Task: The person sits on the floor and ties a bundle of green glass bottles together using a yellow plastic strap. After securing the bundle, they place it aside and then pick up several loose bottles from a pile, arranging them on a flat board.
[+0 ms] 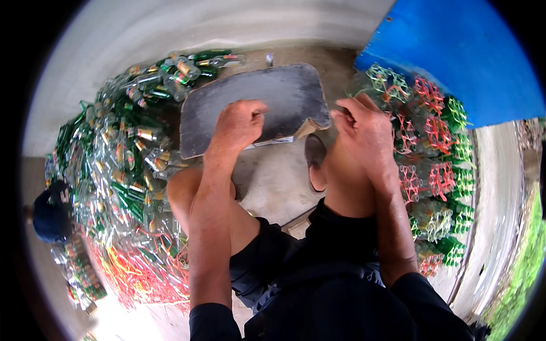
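Note:
My left hand (241,119) hovers over the dark, worn top of a low board (256,96), fingers curled inward and nothing visible in them. To the right of the board, above my right knee, my right hand (362,117) is raised with bent fingers. Thin green strands (355,93) show just beyond its knuckles; whether the fingers hold one is unclear. Close by on that side stand glass bottles bundled with red plastic straps (439,135) and green plastic straps (387,81) knotted around their necks.
A large heap of loose clear and green glass bottles (123,149) fills the left. Red and yellow plastic straps (136,273) lie tangled below it. A blue panel (439,55) rises at upper right. A small container (269,59) stands behind the board. A dark blue cap (51,213) appears far left.

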`<state>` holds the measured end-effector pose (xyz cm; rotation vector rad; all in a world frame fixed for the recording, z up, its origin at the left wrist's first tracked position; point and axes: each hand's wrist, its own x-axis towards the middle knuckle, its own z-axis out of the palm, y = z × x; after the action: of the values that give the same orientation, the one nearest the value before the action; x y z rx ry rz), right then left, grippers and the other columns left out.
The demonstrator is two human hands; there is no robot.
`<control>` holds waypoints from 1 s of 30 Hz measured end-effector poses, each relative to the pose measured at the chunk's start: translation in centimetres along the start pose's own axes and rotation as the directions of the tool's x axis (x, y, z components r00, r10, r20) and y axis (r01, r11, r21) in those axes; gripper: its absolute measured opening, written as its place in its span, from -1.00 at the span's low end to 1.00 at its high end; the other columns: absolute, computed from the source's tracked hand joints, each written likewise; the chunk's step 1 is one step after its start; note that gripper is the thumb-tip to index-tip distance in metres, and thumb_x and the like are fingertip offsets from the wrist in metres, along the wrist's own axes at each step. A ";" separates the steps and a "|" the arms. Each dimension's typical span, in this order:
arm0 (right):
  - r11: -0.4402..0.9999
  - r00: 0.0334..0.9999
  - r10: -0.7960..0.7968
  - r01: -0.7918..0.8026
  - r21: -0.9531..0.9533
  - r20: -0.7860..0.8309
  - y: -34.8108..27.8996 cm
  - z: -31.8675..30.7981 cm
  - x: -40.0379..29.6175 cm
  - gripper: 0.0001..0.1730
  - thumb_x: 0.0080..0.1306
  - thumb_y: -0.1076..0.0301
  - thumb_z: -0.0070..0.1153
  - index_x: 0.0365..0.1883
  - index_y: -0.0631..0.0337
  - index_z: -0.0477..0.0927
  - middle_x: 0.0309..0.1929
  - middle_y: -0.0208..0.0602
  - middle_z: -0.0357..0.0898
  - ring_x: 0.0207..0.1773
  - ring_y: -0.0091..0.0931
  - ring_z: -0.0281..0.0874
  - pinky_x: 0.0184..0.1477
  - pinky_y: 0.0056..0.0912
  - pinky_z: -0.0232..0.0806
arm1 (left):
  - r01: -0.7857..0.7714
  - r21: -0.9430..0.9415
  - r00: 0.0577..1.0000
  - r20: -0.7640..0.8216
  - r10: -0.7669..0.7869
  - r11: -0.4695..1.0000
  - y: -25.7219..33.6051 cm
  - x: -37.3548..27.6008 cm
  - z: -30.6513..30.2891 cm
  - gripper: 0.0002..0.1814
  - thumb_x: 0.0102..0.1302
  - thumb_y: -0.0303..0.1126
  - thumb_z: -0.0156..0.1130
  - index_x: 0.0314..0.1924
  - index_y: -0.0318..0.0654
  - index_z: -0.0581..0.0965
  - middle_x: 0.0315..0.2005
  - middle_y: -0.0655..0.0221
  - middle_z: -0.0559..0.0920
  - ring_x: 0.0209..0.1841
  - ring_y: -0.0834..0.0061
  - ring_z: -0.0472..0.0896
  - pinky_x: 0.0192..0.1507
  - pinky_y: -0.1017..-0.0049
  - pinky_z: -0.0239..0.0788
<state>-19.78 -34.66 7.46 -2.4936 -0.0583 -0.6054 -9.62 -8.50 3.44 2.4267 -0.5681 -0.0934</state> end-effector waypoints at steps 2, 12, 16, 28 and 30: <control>1.000 1.000 -0.012 0.012 0.013 -0.004 0.1 0.0 -0.1 -0.83 0.32 0.36 0.36 -0.17 0.21 0.69 -0.28 -0.12 0.61 -0.21 -0.06 0.65 -0.19 -0.02 0.51 | -0.004 0.006 1.000 0.017 0.004 1.000 -0.2 0.2 0.2 -0.71 0.29 -0.46 0.26 -0.02 -0.24 0.76 -0.20 0.09 0.81 -0.19 0.21 0.80 -0.04 0.30 0.61; 0.992 0.993 -0.115 0.116 -0.048 0.016 -0.7 0.2 -0.4 -0.83 0.31 0.38 0.36 -0.20 0.22 0.64 -0.24 -0.15 0.59 -0.11 -0.09 0.64 -0.10 -0.06 0.52 | -0.002 -0.014 0.998 0.068 0.003 1.000 -0.2 0.8 0.9 -0.75 0.33 -0.48 0.29 -0.03 -0.30 0.76 -0.22 0.16 0.82 -0.32 0.36 0.72 -0.15 0.36 0.57; 0.994 0.994 -0.111 0.111 -0.022 -0.009 -0.9 0.2 -0.5 -0.82 0.30 0.38 0.36 -0.20 0.23 0.64 -0.25 -0.14 0.58 -0.14 -0.09 0.63 -0.12 -0.04 0.51 | 0.026 -0.007 0.996 0.087 -0.025 1.000 0.3 0.8 0.9 -0.75 0.33 -0.49 0.30 -0.02 -0.29 0.76 -0.24 0.20 0.82 -0.32 0.41 0.71 -0.16 0.36 0.57; 0.996 0.996 -0.085 0.085 -0.008 -0.020 -0.3 0.2 -0.4 -0.82 0.29 0.39 0.38 -0.19 0.21 0.66 -0.28 -0.16 0.55 -0.23 -0.10 0.62 -0.23 -0.06 0.48 | 0.079 -0.052 0.993 0.089 -0.074 0.996 0.6 0.9 0.9 -0.71 0.31 -0.47 0.32 0.02 -0.28 0.76 -0.22 0.20 0.82 -0.25 0.38 0.72 -0.08 0.35 0.56; 0.996 0.995 -0.087 0.088 0.014 -0.040 -0.3 0.3 -0.3 -0.82 0.29 0.39 0.39 -0.18 0.21 0.68 -0.29 -0.16 0.56 -0.24 -0.10 0.63 -0.24 -0.08 0.48 | 0.082 -0.043 0.993 0.086 -0.078 0.996 0.7 0.8 0.7 -0.71 0.31 -0.48 0.31 0.02 -0.27 0.76 -0.22 0.20 0.82 -0.25 0.37 0.73 -0.09 0.35 0.56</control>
<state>-19.99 -34.25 7.23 -2.4736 -0.1572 -0.6870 -9.33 -9.70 3.36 2.4087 -0.5007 -0.2407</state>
